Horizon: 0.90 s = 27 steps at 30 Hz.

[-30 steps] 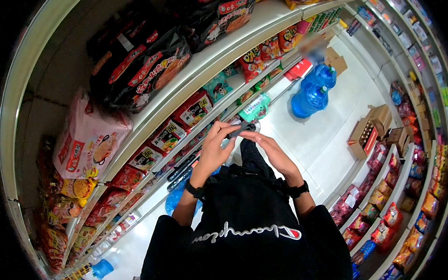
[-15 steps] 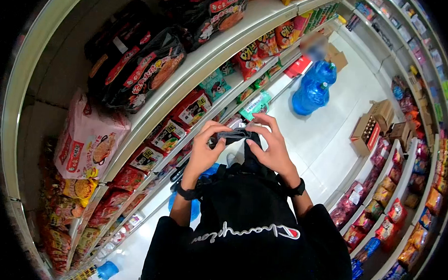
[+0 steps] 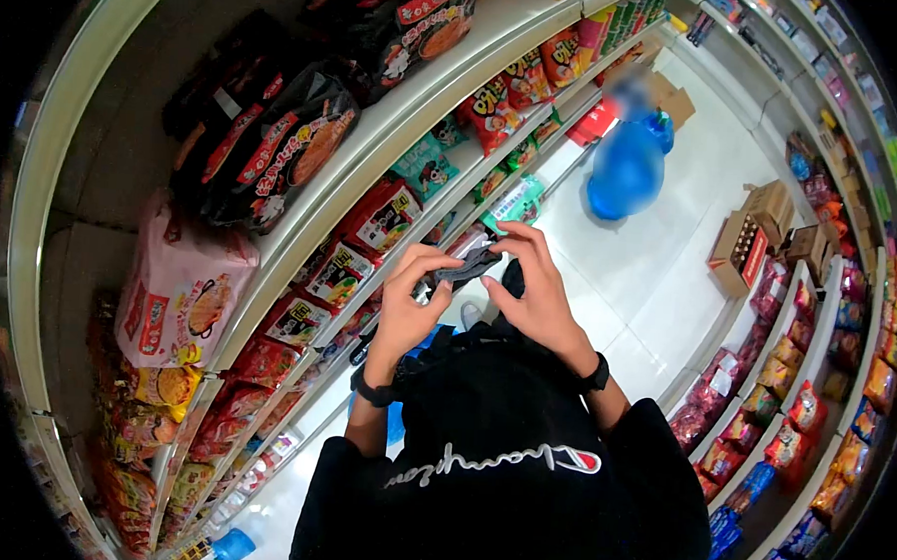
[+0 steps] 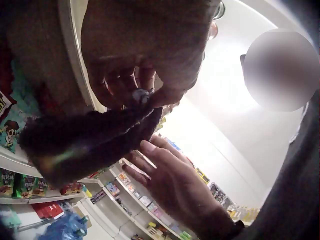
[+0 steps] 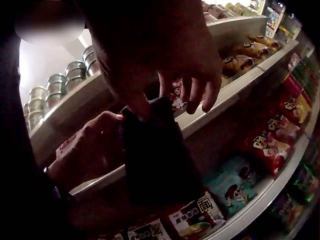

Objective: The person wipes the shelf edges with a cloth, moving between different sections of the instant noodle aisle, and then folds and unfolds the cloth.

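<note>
A folded dark grey cloth point(image 3: 461, 269) is held in front of my waist between both hands. My left hand point(image 3: 408, 300) pinches its left end between thumb and fingers. At the other end, my right hand point(image 3: 538, 296) grips the edge with thumb and forefinger, the other fingers spread. In the left wrist view the cloth point(image 4: 75, 147) hangs below the left hand point(image 4: 150, 45), with a slit-like fold along its edge and the right thumb at its side. The right wrist view has the cloth point(image 5: 156, 165) hanging as a dark panel below the right hand point(image 5: 160, 55).
Shelves on my left hold noodle packs point(image 3: 381, 215), a pink multipack point(image 3: 183, 283) and black multipacks point(image 3: 284, 153). Blue water jugs point(image 3: 623, 178) stand on the floor ahead. Cardboard boxes point(image 3: 738, 255) and snack shelves point(image 3: 763, 404) line the right side.
My right hand, earlier laid flatter over the cloth, has risen and spread its fingers, pinching the far end. The cloth was drawn out level between both hands and now slants up to the right.
</note>
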### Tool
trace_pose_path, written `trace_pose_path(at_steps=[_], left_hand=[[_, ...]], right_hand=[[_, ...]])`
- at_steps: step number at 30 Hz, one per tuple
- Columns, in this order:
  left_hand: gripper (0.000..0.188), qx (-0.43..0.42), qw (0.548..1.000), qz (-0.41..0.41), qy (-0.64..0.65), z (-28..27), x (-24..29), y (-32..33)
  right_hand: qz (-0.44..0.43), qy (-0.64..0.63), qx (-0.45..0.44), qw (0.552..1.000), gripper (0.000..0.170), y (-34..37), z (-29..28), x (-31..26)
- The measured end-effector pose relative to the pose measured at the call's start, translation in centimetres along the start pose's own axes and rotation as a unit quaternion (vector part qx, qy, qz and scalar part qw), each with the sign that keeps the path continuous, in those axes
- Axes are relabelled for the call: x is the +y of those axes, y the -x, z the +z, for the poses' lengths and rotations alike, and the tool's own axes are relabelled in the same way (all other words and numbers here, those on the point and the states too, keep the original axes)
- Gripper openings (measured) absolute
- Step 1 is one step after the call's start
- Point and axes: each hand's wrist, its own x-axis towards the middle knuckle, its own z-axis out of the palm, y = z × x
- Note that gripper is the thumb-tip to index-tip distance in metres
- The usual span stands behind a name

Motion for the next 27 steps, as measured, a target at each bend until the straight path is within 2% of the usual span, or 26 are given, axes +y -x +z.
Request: trace_pose_path(at_steps=[2,5,11,17,20,27], left_hand=[[0.027,-0.001,1.000,0.002,0.000,0.01,0.05,0.09],[0.027,-0.005,1.000,0.003,-0.010,-0.03,0.09,0.22],[0.026,0.001,1.000,-0.011,-0.007,0.07,-0.11,0.46],[0.024,0.008,1.000,-0.003,-0.004,-0.15,-0.55,0.41],[0.024,0.005,1.000,0.004,-0.002,-0.14,-0.59,0.44],[0.026,-0.011,1.000,0.000,-0.014,-0.25,-0.38,0.37]], right_hand=[[-0.006,0.026,0.008,1.000,0.030,-0.03,0.01,0.12],[-0.068,0.103,-0.008,0.992,0.027,-0.10,-0.41,0.06],[-0.113,0.083,-0.044,0.989,0.021,-0.06,-0.04,0.45],[-0.123,0.082,-0.058,0.987,0.022,-0.09,-0.13,0.19],[-0.066,0.027,-0.053,0.996,0.027,0.03,0.25,0.00],[-0.085,0.143,-0.087,0.982,0.034,-0.20,0.25,0.19]])
